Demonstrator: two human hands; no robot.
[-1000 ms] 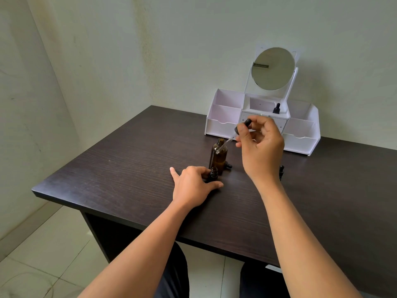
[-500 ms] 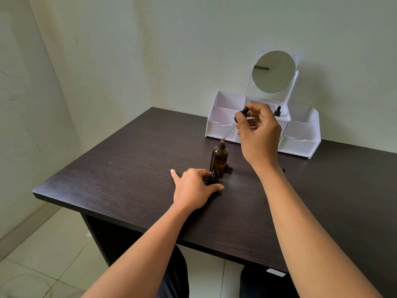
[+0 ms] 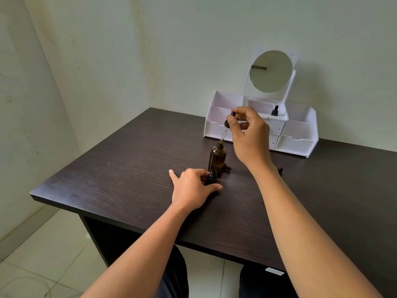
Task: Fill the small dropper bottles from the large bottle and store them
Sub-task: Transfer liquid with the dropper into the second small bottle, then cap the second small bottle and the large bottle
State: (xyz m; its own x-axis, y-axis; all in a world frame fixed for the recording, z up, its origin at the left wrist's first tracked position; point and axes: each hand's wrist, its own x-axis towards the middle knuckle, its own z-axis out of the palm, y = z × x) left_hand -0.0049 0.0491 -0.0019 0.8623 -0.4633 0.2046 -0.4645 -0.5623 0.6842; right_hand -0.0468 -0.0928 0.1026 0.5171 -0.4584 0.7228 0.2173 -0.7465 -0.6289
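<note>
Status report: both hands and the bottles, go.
Left hand holds small bottle on table. Right hand pinches dropper, tip at large bottle mouth. Nothing between the two bottles.

The dark wood-grain surface [image 3: 120, 168] bears a tall amber glass bottle [image 3: 218, 157]. Behind it stands a white mirrored organiser [image 3: 296, 145]. Just in front is a small dark bottle [image 3: 212, 176], just right a small black piece [image 3: 227, 168], and farther right another dark piece [image 3: 280, 169].
</note>
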